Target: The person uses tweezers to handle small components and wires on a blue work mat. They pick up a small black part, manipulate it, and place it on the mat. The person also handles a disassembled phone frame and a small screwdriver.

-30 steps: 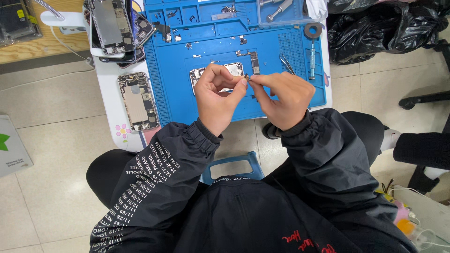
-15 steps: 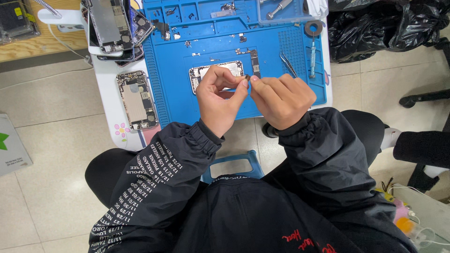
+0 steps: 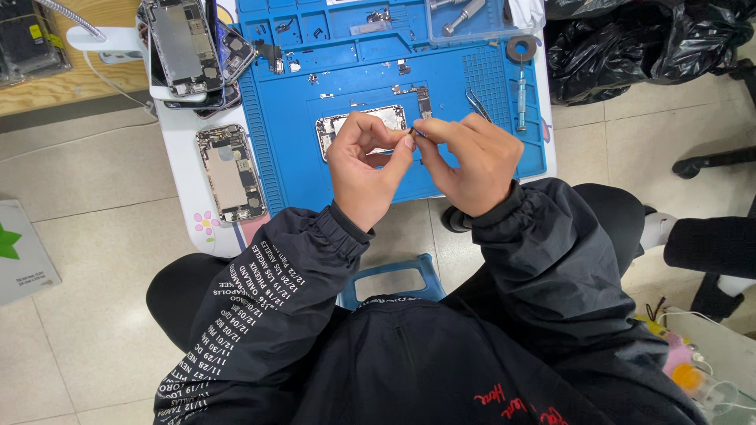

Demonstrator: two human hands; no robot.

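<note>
Vs. a sec ago, left hand (image 3: pixel 364 169) & right hand (image 3: pixel 472 161) sit closer over the blue silicone repair mat (image 3: pixel 299 157). Both pinch one tiny dark part (image 3: pixel 416 134) (too small to ID) above the opened silver phone shell (image 3: pixel 358 126), so fine fitting work looks ongoing.

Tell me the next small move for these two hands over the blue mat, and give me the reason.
Probably lower the small part toward the opened phone on the blue mat. The left hand and right hand pinch it together between their fingertips, above the phone, not touching it. What the part is cannot be told; it is too small.
</note>
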